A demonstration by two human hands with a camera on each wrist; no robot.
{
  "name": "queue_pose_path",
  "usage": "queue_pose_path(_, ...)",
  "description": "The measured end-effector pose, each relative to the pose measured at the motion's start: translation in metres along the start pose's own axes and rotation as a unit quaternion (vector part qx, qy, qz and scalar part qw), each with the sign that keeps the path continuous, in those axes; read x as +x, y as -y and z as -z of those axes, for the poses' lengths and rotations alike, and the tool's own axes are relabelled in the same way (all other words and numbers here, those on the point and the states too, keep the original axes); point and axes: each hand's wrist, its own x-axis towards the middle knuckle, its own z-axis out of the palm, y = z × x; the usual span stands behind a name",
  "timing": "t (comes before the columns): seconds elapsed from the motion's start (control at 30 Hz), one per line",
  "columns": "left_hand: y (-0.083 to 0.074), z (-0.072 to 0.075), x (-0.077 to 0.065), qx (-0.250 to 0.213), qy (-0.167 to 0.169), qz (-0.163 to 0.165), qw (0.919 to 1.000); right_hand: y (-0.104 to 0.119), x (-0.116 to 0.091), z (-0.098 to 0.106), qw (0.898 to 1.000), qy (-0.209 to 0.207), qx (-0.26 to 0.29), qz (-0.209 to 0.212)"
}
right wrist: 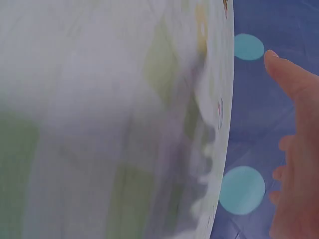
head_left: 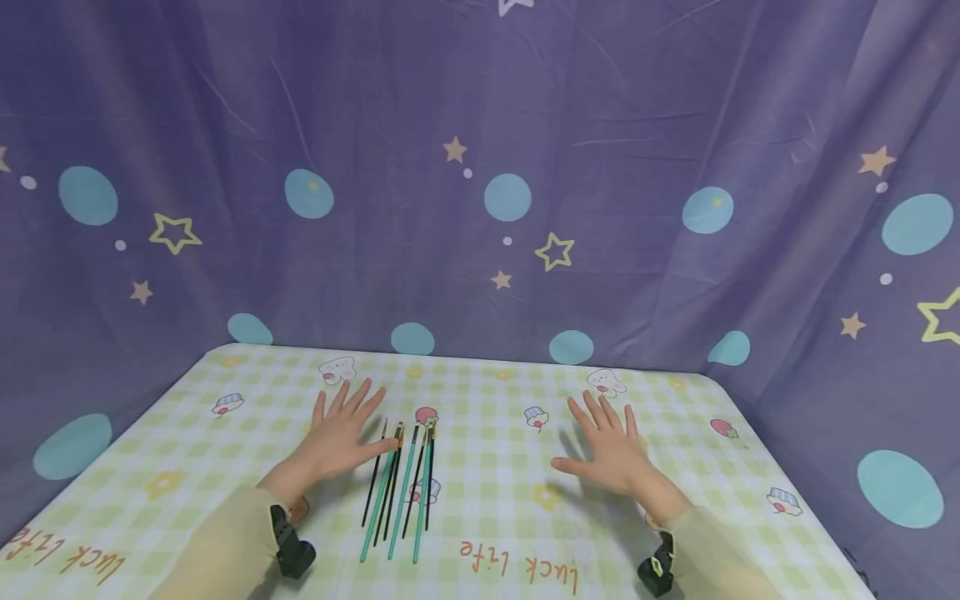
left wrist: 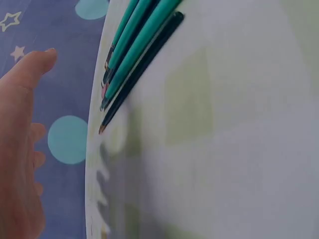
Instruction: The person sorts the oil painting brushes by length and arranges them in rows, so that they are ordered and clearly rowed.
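Several thin paintbrushes (head_left: 406, 495), some with teal handles and some with black, lie loosely side by side, bristles toward the far edge. Beside them on the left my left hand (head_left: 339, 439) hovers palm down with fingers spread, its thumb overlapping the brush tips in the head view. In the left wrist view the brushes (left wrist: 132, 55) lie beyond the thumb, and the hand casts a shadow on the cloth. My right hand (head_left: 609, 454) is also spread palm down, well to the right of the brushes, holding nothing. Its shadow falls on the cloth in the right wrist view.
A green-and-white checked tablecloth (head_left: 495, 467) with cupcake, strawberry and flower prints covers the table. Behind the table and along both sides hangs a purple curtain (head_left: 390, 267) with stars and teal dots. Each wrist carries a small black camera (head_left: 294, 546).
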Motion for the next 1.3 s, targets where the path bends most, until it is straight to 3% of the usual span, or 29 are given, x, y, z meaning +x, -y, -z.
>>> queue_pose_path(0.2, 0.009, 0.0, -0.006, 0.0, -0.012, -0.009, 0.9999, 0.013, 0.007, -0.006, 1.0, 0.007, -0.007, 0.027)
queue_pose_path(0.4, 0.016, -0.002, -0.01, -0.014, -0.025, -0.015, 0.9995, 0.027, 0.013, -0.011, 0.998, 0.013, 0.032, 0.054)
queue_pose_path(0.73, 0.018, -0.007, -0.014, -0.104, -0.034, 0.034, 0.9935, 0.058, 0.027, -0.023, 0.992, 0.032, 0.1, 0.068)
queue_pose_path(1.07, 0.011, -0.014, -0.012, -0.192, -0.053, 0.102, 0.9747, 0.091, 0.043, -0.039, 0.984, 0.045, 0.156, 0.075)
queue_pose_path(1.3, 0.005, -0.013, -0.009, -0.251, -0.046, 0.159, 0.9539, 0.113, 0.055, -0.05, 0.97, 0.05, 0.23, 0.055)
